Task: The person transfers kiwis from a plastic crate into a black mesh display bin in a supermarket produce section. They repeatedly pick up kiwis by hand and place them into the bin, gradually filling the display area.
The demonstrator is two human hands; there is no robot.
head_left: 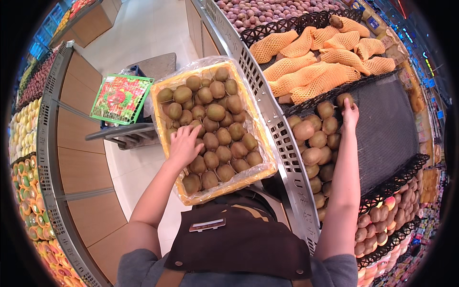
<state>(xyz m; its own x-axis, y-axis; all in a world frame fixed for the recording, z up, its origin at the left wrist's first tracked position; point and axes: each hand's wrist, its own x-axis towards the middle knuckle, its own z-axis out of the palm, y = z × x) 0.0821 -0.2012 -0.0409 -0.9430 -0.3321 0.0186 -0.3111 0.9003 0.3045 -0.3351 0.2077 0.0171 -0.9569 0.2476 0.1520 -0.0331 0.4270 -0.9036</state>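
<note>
A yellow crate (pixel 266 170) lined with clear plastic film stands before me, filled with brown kiwifruit (pixel 224 152). My left hand (pixel 183 145) rests over the fruit at the crate's left side, fingers spread and touching the kiwis; the palm hides those beneath. Over on the display shelf, my right hand (pixel 350 114) grips a single kiwifruit (pixel 343 98) at the top of a pile. That pile of kiwifruit (pixel 318 139) lies along the shelf's front, just left of my right forearm. Bare black mesh matting (pixel 382 125) extends to the right of the forearm.
A perforated metal rail (pixel 283 143) runs between crate and shelf. Black lattice dividers (pixel 322 91) separate the kiwis from produce in orange foam nets (pixel 312 77). Left of the crate, a cart handle (pixel 120 131) and a green-edged basket (pixel 122 98) stand near a wooden counter (pixel 80 158).
</note>
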